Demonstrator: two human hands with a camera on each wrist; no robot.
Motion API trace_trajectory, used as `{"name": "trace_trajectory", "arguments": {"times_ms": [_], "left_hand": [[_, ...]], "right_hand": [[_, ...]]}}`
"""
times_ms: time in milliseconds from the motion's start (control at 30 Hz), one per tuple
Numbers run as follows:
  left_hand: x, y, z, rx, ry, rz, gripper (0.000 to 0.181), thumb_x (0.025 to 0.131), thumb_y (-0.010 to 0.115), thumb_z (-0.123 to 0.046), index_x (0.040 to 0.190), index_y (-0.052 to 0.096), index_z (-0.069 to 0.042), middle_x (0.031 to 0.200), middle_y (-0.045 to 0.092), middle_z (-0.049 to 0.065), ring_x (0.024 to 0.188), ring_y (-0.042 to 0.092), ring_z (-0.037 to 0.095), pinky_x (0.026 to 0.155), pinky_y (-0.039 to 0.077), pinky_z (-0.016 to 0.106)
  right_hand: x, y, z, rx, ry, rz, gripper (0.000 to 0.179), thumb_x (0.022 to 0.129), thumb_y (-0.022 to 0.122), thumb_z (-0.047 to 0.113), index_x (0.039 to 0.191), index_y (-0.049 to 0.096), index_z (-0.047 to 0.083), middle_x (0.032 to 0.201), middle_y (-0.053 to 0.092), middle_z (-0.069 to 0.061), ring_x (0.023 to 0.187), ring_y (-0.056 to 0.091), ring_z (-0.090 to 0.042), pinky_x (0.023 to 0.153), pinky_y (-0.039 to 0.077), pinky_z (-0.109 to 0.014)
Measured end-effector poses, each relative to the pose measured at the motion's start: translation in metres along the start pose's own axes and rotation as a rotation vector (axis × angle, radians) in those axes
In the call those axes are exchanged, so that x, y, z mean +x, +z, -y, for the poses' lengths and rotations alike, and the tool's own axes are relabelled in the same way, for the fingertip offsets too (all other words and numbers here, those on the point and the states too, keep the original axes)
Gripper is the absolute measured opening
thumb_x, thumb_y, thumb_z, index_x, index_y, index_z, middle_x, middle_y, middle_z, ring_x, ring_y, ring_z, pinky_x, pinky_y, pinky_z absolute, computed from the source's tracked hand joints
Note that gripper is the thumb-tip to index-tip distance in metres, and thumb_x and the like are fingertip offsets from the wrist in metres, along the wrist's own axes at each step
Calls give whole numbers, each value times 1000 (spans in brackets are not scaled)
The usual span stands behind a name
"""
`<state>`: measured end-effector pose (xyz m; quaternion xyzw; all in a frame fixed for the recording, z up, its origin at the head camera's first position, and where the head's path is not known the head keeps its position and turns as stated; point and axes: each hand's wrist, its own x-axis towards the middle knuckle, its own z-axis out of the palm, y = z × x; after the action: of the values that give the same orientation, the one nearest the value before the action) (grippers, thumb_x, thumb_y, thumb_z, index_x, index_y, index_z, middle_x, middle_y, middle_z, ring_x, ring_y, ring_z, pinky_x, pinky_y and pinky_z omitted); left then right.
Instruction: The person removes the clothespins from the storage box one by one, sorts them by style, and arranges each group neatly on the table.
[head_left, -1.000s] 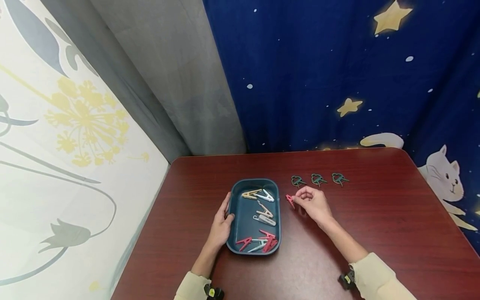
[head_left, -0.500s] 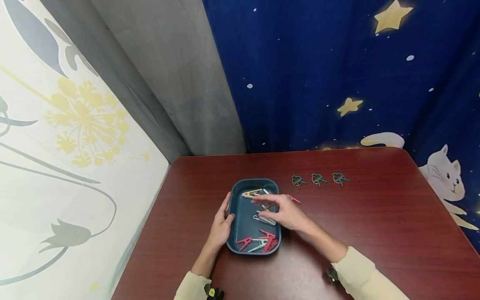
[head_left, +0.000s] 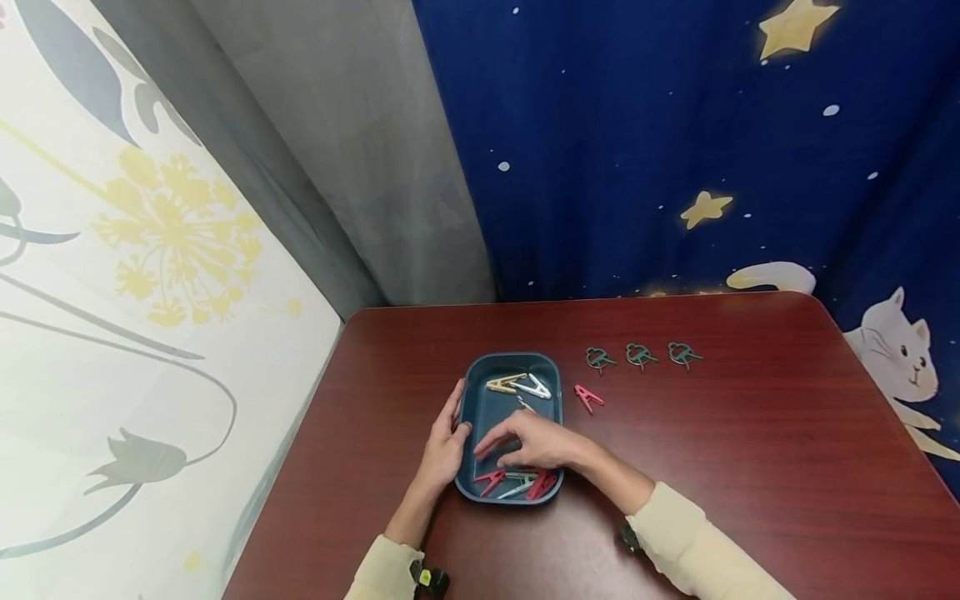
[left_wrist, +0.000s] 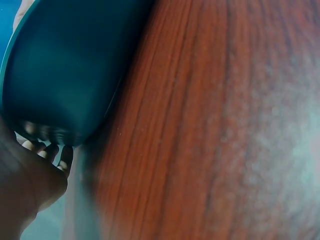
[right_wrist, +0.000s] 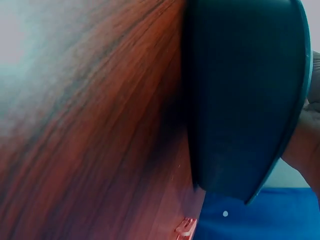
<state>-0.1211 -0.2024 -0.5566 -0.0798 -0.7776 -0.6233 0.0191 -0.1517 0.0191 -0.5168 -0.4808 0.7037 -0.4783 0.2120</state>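
Note:
My left hand (head_left: 442, 448) grips the left side of a dark blue rectangular tray (head_left: 486, 410), its thumb over the rim. In the left wrist view its fingers (left_wrist: 66, 159) lie against the outer wall. My right hand (head_left: 531, 439) reaches over the right rim into the tray, fingers slightly bent and apart, with no item seen between them. Right below it lie red clothespins (head_left: 490, 480) and a pale blue clothespin (head_left: 516, 489). A yellow clothespin (head_left: 504, 383) and a white clothespin (head_left: 534, 387) lie at the far end. The right hand hides part of the tray's middle.
A single red clothespin (head_left: 588, 397) lies on the reddish-brown table (head_left: 720, 467), right of the tray. Behind it three small dark green clips with rounded loops (head_left: 640, 357) form a row. A patterned wall (head_left: 165, 250) borders the table on the left, curtains (head_left: 637, 150) at the back.
My right hand let go of the red clothespin on the table right of the tray, then moved left and nearer over the tray. The left hand stays on the tray.

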Motion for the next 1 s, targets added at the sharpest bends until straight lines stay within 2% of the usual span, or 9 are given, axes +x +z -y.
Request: {"name": "trace_trajectory", "arguments": {"times_ms": [133,300,467,700,900,1000], "left_hand": [[1,0,-1,9,-11,-6,76,100,43,14,170,26,-10,172,32,6,155,34,28,123,26,52],[1,0,-2,31,-10,-13,77,100,43,14,170,28,-15,172,32,5,156,33,27,123,26,46],[1,-2,1,41,14,-15,77,99,44,14,169,27,-11,172,30,8,156,30,28,123,26,37],[-2,-3,3,10,29,-7,80,98,43,16,170,26,-14,173,28,8,157,25,27,124,22,49],[-2,0,2,-6,29,4,80,98,43,16,170,26,-17,173,29,9,156,28,28,123,23,54],[-2,0,2,-12,29,-2,79,98,42,16,170,26,-13,172,30,10,156,29,29,122,24,55]], "right_hand": [[7,5,-3,22,42,53,33,93,73,-10,124,78,1,114,80,-4,110,73,-9,97,54,-26],[16,10,-9,33,42,99,28,92,70,-13,113,81,1,104,82,-3,101,76,-9,89,56,-23],[22,13,-9,26,68,149,34,91,65,-17,110,83,4,101,82,-1,98,76,-7,85,55,-20],[30,24,-14,37,77,192,37,90,60,-22,110,81,1,102,82,-5,97,76,-6,77,56,-18],[30,28,-18,6,81,147,40,89,59,-23,106,83,4,98,82,0,92,75,-3,72,55,-18],[30,29,-18,-54,71,117,40,89,60,-22,105,83,7,96,81,4,91,74,1,74,55,-18]]}}
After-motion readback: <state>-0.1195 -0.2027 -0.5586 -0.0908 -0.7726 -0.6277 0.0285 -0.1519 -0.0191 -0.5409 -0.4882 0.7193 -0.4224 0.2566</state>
